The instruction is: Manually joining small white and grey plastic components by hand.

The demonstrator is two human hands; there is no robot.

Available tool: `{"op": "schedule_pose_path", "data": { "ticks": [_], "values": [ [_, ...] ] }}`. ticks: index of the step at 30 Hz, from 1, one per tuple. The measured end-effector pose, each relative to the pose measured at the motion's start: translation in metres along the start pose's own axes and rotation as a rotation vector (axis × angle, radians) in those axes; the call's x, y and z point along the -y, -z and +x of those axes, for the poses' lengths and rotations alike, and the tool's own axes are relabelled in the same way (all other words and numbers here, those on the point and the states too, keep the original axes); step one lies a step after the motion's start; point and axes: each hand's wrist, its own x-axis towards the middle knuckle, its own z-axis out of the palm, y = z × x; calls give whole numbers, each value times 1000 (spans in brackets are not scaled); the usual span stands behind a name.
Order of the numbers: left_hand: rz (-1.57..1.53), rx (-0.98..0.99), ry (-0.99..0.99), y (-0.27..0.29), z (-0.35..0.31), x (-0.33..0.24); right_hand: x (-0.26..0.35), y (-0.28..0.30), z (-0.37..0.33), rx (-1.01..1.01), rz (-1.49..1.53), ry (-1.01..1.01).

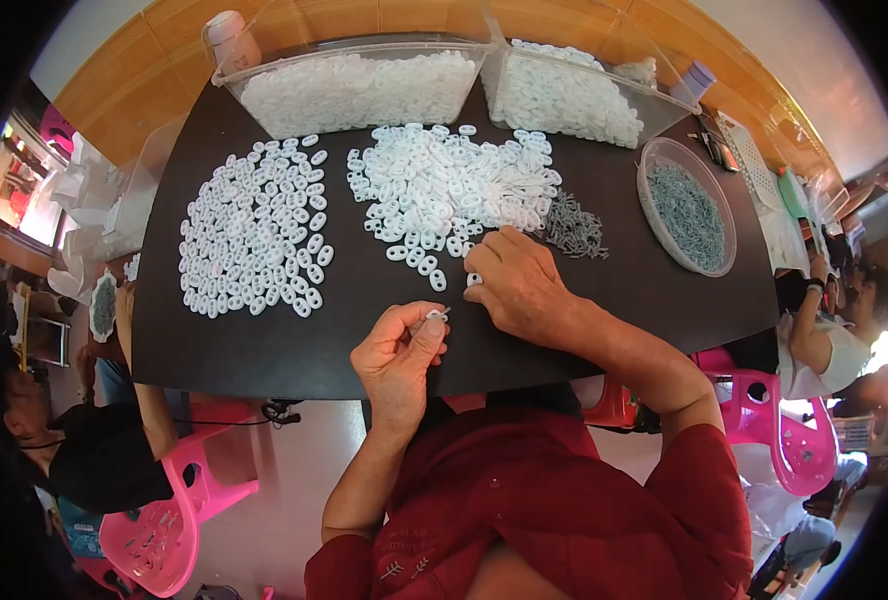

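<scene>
Near the table's front edge, my left hand (401, 352) pinches a small white oval plastic piece (436, 315) between thumb and fingers; a thin grey bit, like a screw, sticks out at its top. My right hand (520, 284) is closed by the front of the central heap, its thumb and forefinger on another white two-holed oval piece (474, 280). Beyond both hands spreads a heap of the same white pieces (434, 185). A small pile of grey screws (576, 228) lies just past my right knuckles.
To the left lies a wide single layer of white ovals (249, 235). Two clear bins (359, 95) (569, 100) full of white pieces stand at the back. A round tub (729, 245) of screws sits at right. People sit on both sides, near pink chairs (159, 540).
</scene>
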Motion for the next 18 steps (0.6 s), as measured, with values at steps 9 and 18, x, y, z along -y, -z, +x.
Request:
{"op": "schedule_pose_path", "data": {
  "ticks": [9, 18],
  "values": [
    [-12, -11, 15, -4, 0, -3, -4, 5, -8, 53, 315, -117],
    [-136, 45, 20, -15, 2, -6, 21, 12, -10, -80, 1086, -688]
  ]
}}
